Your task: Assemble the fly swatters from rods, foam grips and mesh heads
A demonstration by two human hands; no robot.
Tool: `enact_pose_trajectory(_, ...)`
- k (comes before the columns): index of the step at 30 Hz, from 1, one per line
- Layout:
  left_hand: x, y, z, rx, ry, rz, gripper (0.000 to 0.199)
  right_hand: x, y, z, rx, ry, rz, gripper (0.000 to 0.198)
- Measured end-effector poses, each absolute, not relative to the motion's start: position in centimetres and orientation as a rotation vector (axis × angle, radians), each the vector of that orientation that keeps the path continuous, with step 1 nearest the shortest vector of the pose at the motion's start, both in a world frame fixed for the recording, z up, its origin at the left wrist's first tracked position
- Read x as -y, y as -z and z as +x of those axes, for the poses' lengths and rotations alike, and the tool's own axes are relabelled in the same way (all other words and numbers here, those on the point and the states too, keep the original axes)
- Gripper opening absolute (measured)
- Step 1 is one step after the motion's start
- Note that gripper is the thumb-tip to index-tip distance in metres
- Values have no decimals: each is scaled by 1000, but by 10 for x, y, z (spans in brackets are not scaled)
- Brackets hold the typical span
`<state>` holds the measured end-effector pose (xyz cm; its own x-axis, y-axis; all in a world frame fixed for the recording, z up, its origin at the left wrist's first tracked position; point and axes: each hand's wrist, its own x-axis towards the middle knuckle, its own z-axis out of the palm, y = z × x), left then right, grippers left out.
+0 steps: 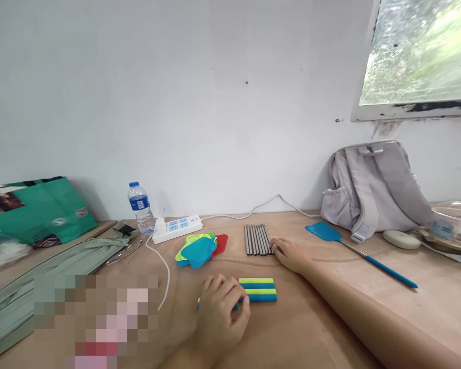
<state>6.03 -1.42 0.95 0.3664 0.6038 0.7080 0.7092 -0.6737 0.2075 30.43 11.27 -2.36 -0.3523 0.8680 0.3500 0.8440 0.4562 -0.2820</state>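
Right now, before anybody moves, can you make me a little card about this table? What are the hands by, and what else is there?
Left hand: over the colored tubes
Right hand: at the right side of the row of metal sticks; hard to tell how firmly it touches
Overlapping pile: fly swatter heads in blue, yellow and red
Whole one: fly swatter, blue head and handle
Back left: green bag, water bottle, power strip
Back right: gray backpack

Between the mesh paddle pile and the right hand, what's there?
A row of metal rods, seen in the head view; the right hand is at its right edge.
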Motion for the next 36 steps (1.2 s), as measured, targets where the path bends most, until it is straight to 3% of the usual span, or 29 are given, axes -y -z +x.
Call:
enact_pose_trajectory(10,11,-3,66,1462,875,-2629,12,-95,19,313,2371,-41,-1407,27)
enact_pose_trajectory(26,13,1,69,1454,856,-2698,13,12,1,322,2506,-98,-1221,21)
enact_pose_trajectory(36,12,1,70,1436,884,-2744,16,16,11,302,2437,-67,-1274,20)
